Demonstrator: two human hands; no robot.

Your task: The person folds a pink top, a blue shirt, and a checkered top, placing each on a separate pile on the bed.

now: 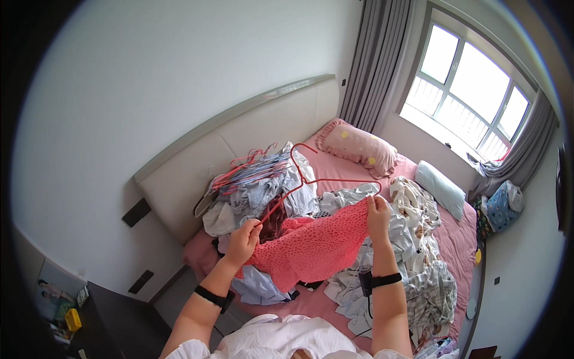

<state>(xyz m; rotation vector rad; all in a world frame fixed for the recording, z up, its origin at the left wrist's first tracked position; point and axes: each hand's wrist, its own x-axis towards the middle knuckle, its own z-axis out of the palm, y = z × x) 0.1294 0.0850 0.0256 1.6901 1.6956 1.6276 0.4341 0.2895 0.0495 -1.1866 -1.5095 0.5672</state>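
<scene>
The pink bed (464, 239) gives the heaped clothes (418, 251) broad support. A coral garment (314, 245) hangs spread above it, the red hanger (304, 180) along its top, because the left hand (243, 242) seemingly grips both and the right hand (378, 220) pinches cloth by the hanger's tip.

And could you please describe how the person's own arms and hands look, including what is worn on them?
White sleeves show near the elbows, and the forearms are bare. The left arm wears a black strap with a dark box; the right wears a similar strap and box, with a thin dark cable below. The fingers have no gloves.
</scene>
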